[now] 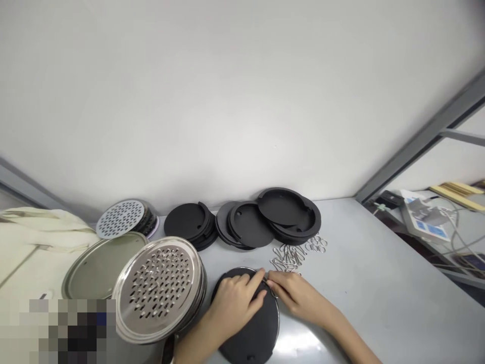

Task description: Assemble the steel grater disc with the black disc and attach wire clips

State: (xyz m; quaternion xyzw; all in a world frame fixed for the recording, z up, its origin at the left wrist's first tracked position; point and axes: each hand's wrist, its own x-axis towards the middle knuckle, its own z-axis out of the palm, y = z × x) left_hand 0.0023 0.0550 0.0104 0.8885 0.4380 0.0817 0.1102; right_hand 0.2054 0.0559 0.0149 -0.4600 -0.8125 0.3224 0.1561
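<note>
A round black disc with a thin metal rim point(257, 328) lies on the grey table near its front edge. My left hand point(235, 302) rests over the disc's upper part, index finger and thumb apart, the index fingertip at the rim. On the rim's upper right, my right hand point(293, 293) pinches a small metal wire clip point(273, 292), partly hidden by the fingers. Just beyond the hands is a loose pile of similar wire clips point(288, 257).
Black round parts point(252, 225) are stacked along the wall, with more black discs point(187, 222) beside them. Perforated metal grater plates point(161, 290) and a shallow round tray point(102, 265) stand at the left. A grey frame post point(420, 136) rises at the right.
</note>
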